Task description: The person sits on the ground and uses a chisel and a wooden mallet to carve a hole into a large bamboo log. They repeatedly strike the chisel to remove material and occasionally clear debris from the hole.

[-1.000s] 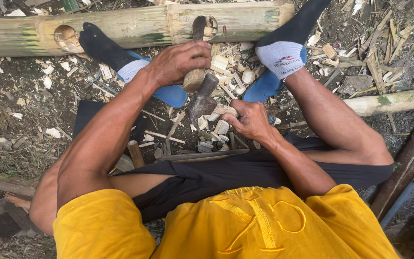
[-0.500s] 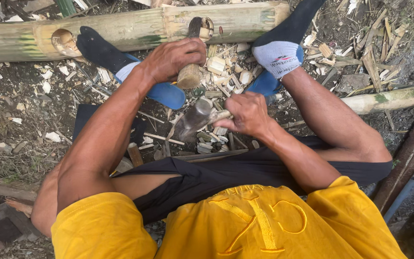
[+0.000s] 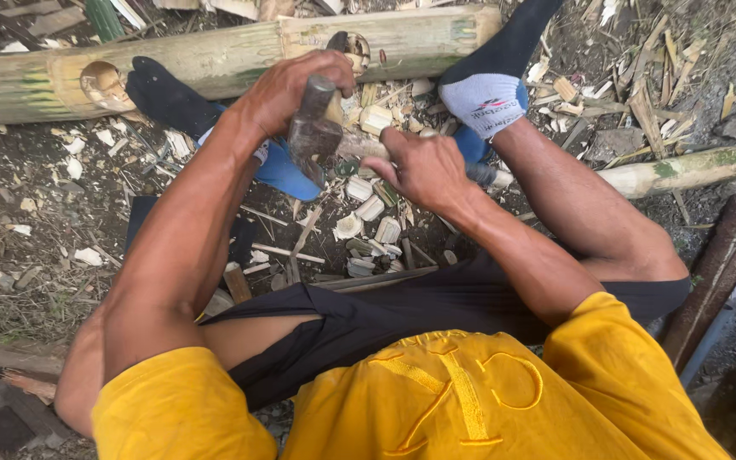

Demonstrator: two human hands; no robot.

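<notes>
My left hand (image 3: 291,85) is closed around the wooden handle of a chopping tool with a dark metal head (image 3: 315,136), held just above the ground between my feet. My right hand (image 3: 423,169) grips a short pale bamboo piece (image 3: 361,146) that lies crosswise, its near end touching or just under the tool's head. Several cut bamboo chunks (image 3: 372,209) lie on the soil below both hands. My feet, in socks and blue sandals (image 3: 287,170), rest against a long bamboo pole (image 3: 215,55).
A thinner bamboo stem (image 3: 683,170) lies at the right, beside a rusty metal bar (image 3: 717,273). Wood chips and splinters (image 3: 87,255) cover the dirt on all sides. A carved hole (image 3: 100,81) shows in the pole's left part.
My left hand has lifted the tool's head up off the pile of chips. My right hand has shifted to the right and closed on the bamboo piece.
</notes>
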